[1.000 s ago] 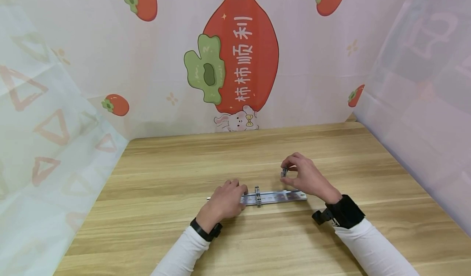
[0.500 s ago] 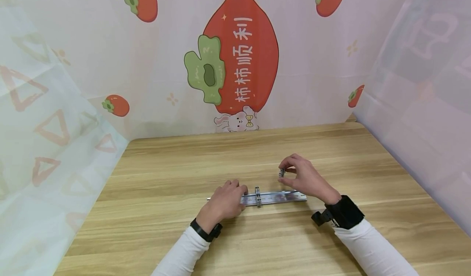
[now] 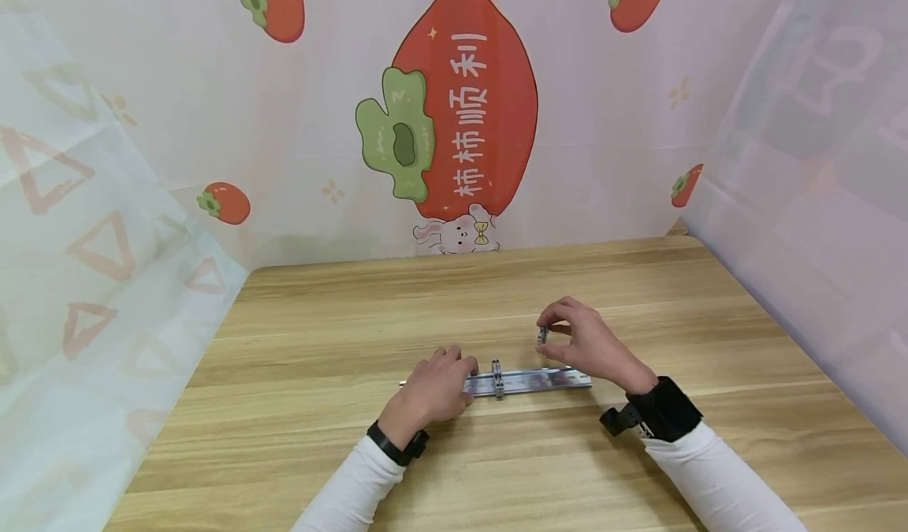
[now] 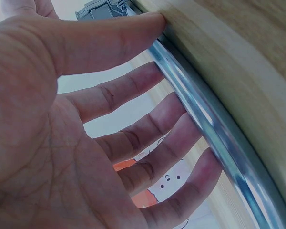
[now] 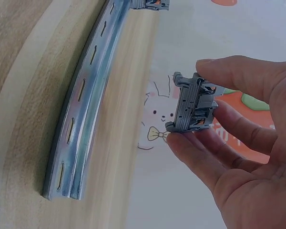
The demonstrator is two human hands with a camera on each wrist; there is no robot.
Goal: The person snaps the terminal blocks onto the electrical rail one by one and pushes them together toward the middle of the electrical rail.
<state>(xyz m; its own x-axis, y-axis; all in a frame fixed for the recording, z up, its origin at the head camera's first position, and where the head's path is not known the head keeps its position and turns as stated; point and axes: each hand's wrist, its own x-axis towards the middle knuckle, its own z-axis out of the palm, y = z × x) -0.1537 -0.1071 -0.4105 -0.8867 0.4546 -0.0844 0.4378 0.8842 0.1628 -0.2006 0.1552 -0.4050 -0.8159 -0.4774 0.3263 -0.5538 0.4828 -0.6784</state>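
Observation:
A slotted metal DIN rail (image 3: 546,380) lies across the table. My left hand (image 3: 434,386) grips its left part, with the thumb on the near edge and the fingertips (image 4: 207,164) along the far edge. Clipped upright over the rail, just right of that hand, are slim grey terminal blocks (image 3: 498,381); part of them also shows at the top of the left wrist view. Above and behind the rail's right end, my right hand (image 3: 592,341) pinches a grey terminal block (image 5: 194,102) between thumb and fingers. Its ribbed side with two end feet faces the rail in the right wrist view.
The wood-grain table (image 3: 340,311) extends around the rail on all sides. A printed cloth (image 3: 319,83) closes off the back, and pale sheets (image 3: 816,161) hang at both sides. Each wrist wears a black strap, the right one with a camera mount (image 3: 620,418).
My right hand has shifted slightly left with the terminal block, which is turned a little, then stays nearly still. The left hand and rail have not moved.

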